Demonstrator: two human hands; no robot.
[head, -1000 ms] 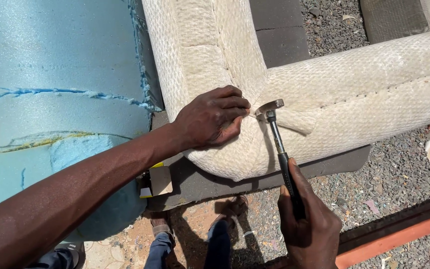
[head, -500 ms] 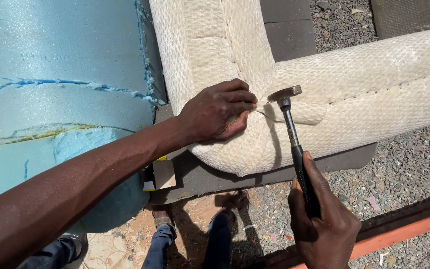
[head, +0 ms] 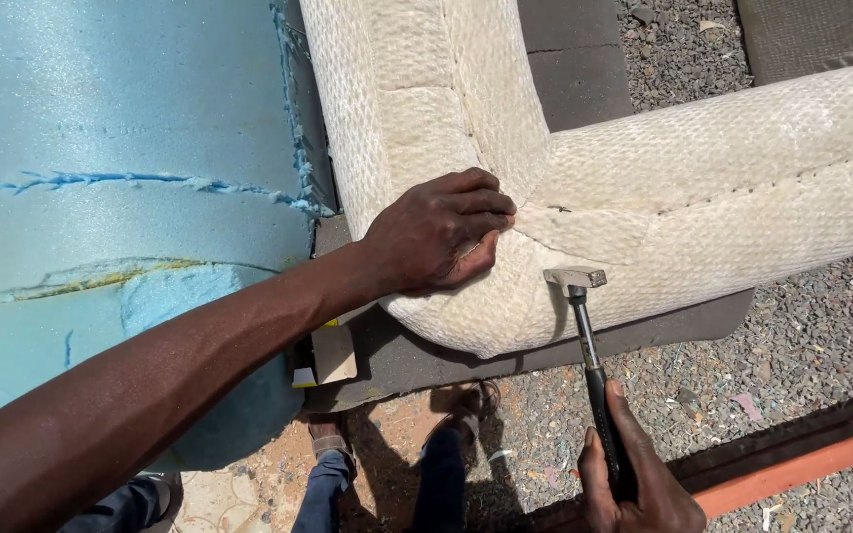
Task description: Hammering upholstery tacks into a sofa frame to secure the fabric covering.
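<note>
My left hand (head: pixel 441 234) presses a fold of cream woven fabric against the corner of a padded furniture frame (head: pixel 703 188), fingers curled onto the seam. My right hand (head: pixel 634 484) grips the black handle of a hammer (head: pixel 584 326) at the bottom of the view. The hammer's metal head hovers just right of my left fingers, a little off the padded corner. A dark board (head: pixel 417 360) shows under the padding.
A large blue foam block (head: pixel 120 197) with a torn seam fills the left side. Gravel ground (head: pixel 802 345) lies below and to the right, crossed by an orange-red bar (head: pixel 792 469). My legs and sandalled feet (head: pixel 397 454) stand beneath the frame.
The hammer has swung back and down, away from the corner seam, and my right hand has dropped lower. My left hand holds the same fold.
</note>
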